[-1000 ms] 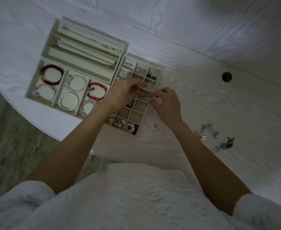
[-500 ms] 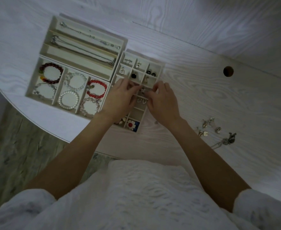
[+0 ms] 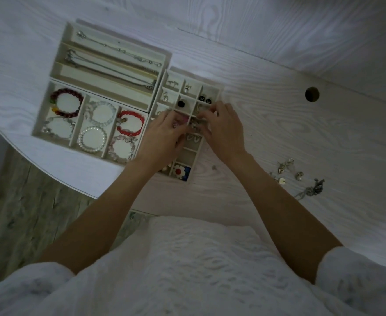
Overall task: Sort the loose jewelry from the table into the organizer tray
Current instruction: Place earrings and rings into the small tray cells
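The organizer's small-compartment earring tray (image 3: 212, 87) lies mid-table and holds several studs and earrings. Both hands reach into its middle cells. My left hand (image 3: 164, 135) and my right hand (image 3: 225, 131) meet fingertip to fingertip there. Together they pinch a small silver earring (image 3: 194, 127), which is partly hidden and blurred. A pink piece (image 3: 180, 120) shows just under my left fingers. Loose jewelry (image 3: 287, 171) and a tangled dark chain (image 3: 313, 190) lie on the table to the right of my right forearm.
Left of the earring tray sit a bracelet tray (image 3: 39, 115) with several bead bracelets and a necklace tray (image 3: 66, 35) with chains. A round cable hole (image 3: 312, 94) is at the back right. The table's curved front edge (image 3: 50, 174) runs close to the trays.
Both hands have lowered from just above the earring tray into its middle compartments, the fingertips staying together. The view has shifted slightly.
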The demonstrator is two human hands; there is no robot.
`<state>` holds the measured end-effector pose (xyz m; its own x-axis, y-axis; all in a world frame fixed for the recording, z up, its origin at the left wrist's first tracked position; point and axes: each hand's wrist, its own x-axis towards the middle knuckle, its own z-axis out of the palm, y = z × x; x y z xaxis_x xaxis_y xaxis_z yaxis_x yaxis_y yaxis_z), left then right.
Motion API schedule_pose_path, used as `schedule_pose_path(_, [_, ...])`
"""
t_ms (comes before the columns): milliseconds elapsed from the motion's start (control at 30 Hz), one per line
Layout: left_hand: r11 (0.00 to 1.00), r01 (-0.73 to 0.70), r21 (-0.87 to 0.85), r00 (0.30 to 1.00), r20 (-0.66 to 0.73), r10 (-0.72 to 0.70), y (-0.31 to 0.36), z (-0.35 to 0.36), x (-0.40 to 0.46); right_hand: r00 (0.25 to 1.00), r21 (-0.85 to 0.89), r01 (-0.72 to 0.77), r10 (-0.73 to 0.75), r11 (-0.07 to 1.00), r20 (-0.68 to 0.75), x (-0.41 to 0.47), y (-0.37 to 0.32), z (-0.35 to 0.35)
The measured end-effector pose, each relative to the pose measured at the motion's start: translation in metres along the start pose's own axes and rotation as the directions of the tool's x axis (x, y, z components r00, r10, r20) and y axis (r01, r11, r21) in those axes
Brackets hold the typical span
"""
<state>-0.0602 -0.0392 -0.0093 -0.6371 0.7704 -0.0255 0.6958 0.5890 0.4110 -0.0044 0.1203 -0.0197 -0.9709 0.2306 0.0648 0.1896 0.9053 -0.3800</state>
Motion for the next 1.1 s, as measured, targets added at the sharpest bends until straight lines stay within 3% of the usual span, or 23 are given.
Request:
schedule_pose_path(533, [1.0, -0.006, 0.01, 1.0, -0.008, 0.006, -0.006, 0.002, 0.005, 0.998, 0.041, -0.026, 0.028, 0.999, -0.053, 0.008, -0.002, 0.001])
schedule_pose_path(1100, [1.0, 0.006, 0.002, 1.0, -0.019, -0.006, -0.001, -0.001, 0.003, 0.996, 0.0, 0.072, -0.072, 0.997, -0.046, 0.01, 0.0, 0.005])
